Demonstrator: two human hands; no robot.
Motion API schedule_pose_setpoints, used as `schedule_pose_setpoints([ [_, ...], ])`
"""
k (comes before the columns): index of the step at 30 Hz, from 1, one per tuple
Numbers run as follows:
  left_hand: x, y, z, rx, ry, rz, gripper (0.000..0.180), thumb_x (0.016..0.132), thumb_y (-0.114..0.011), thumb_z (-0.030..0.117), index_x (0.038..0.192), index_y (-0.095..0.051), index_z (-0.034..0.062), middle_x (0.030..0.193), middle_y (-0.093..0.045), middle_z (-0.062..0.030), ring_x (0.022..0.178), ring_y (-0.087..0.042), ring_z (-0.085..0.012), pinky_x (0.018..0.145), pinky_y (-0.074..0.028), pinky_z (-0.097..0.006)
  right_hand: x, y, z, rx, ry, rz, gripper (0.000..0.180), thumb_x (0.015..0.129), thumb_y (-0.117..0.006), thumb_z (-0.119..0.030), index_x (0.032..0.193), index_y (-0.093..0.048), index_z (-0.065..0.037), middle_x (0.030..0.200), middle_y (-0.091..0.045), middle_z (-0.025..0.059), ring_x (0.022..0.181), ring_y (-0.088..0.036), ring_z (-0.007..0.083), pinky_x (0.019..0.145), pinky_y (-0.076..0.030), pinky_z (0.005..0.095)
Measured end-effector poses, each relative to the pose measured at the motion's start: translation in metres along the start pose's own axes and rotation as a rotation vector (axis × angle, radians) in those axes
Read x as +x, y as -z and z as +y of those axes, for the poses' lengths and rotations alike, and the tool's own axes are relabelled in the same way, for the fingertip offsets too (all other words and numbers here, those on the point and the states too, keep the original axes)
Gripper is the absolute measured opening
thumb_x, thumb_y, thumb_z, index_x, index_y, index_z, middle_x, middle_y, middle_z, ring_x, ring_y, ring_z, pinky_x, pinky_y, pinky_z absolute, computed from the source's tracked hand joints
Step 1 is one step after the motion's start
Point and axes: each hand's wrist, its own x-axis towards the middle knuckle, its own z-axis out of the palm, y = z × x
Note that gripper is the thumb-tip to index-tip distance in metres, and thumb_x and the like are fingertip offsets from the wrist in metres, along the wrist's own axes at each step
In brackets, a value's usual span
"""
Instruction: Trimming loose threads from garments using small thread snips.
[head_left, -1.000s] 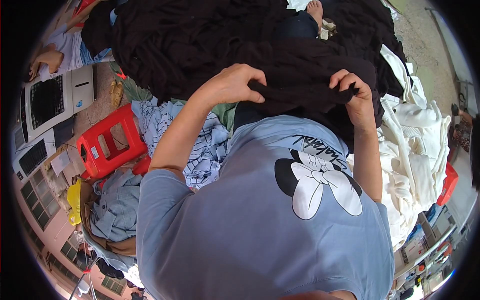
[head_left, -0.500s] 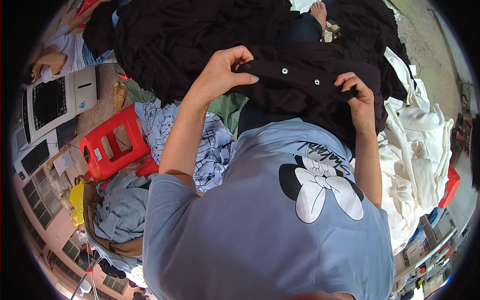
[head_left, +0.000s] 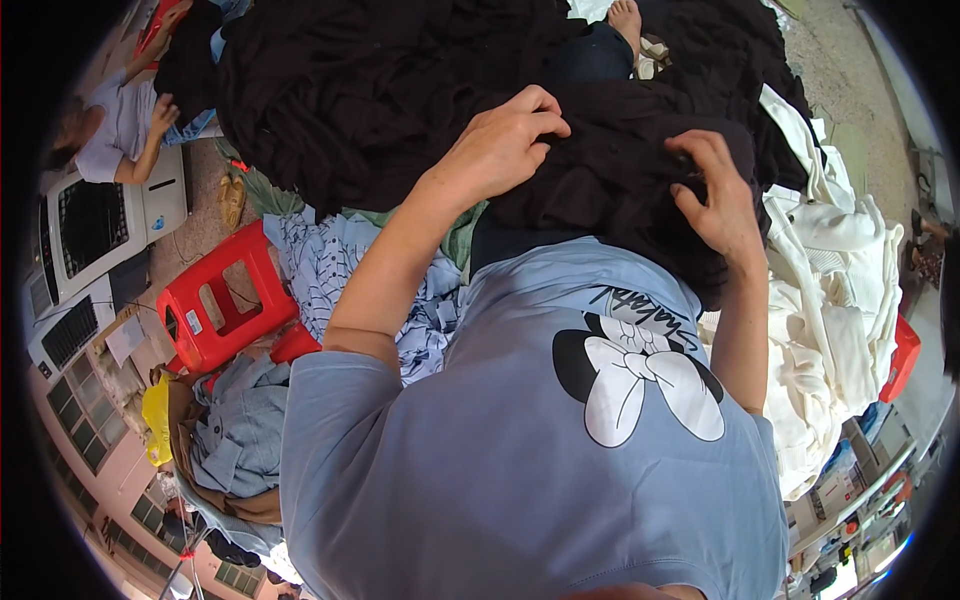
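A dark brown-black garment (head_left: 620,140) lies rumpled over my lap, merging into a large heap of the same dark cloth (head_left: 380,80). Just above its left part hovers my left hand (head_left: 505,140), fingers bent and apart, with nothing seen between them. My right hand (head_left: 718,195) is over the garment's right side, thumb and curled fingers spread with a gap between. The buttoned strip of the garment does not show.
White garments (head_left: 820,300) are piled at my right. To my left are a blue patterned cloth (head_left: 340,255), a red plastic stool (head_left: 228,298) and a bag of grey-blue clothes (head_left: 240,430). A co-worker (head_left: 120,125) sits at the far left near a sewing machine (head_left: 100,220).
Both hands have let go of the buttoned strip, which has dropped out of sight into the cloth. My left hand has moved right, and the co-worker's arms have shifted.
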Motion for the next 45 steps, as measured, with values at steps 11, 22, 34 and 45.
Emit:
schedule_pose_setpoints([
  [11,0.001,-0.012,-0.003,0.108,-0.036,0.072,0.01,0.088,-0.06,0.011,0.092,-0.06,0.0016,0.099,-0.057,-0.0084,0.087,-0.06,-0.0304,0.075,-0.048,-0.04,0.045,-0.07,-0.031,0.706,-0.089,-0.134,0.021,0.096,-0.045,-0.01,0.108,-0.057,0.002,0.087,-0.062,0.0107,0.078,-0.061,0.0159,0.075,-0.049,0.0276],
  [22,0.002,-0.005,0.0,-0.024,0.046,0.093,0.011,0.097,-0.049,0.015,0.101,-0.05,0.005,0.086,-0.06,-0.0148,0.082,-0.06,-0.0352,0.071,-0.046,-0.04,0.031,-0.071,-0.038,0.008,0.07,-0.008,0.018,0.094,-0.057,-0.021,0.099,-0.055,-0.003,0.093,-0.064,0.0145,0.081,-0.063,0.036,0.067,-0.051,0.0418],
  [34,0.003,-0.002,-0.005,-0.188,0.082,0.05,0.012,0.097,-0.047,0.014,0.099,-0.049,0.0023,0.083,-0.063,-0.0202,0.08,-0.06,-0.0407,0.069,-0.045,-0.044,0.043,-0.083,-0.035,-0.277,0.368,0.184,0.015,0.084,-0.067,-0.017,0.088,-0.054,-0.008,0.079,-0.057,0.0059,0.071,-0.063,0.0228,0.056,-0.049,0.0347],
  [45,0.006,0.004,-0.008,-0.316,0.116,-0.053,0.015,0.097,-0.048,0.016,0.098,-0.051,0.0012,0.071,-0.06,-0.014,0.065,-0.06,-0.0224,0.062,-0.047,-0.035,0.043,-0.087,-0.035,-0.221,0.362,0.155,0.015,0.085,-0.065,-0.017,0.088,-0.054,-0.008,0.079,-0.058,0.007,0.07,-0.064,0.0253,0.057,-0.049,0.0362],
])
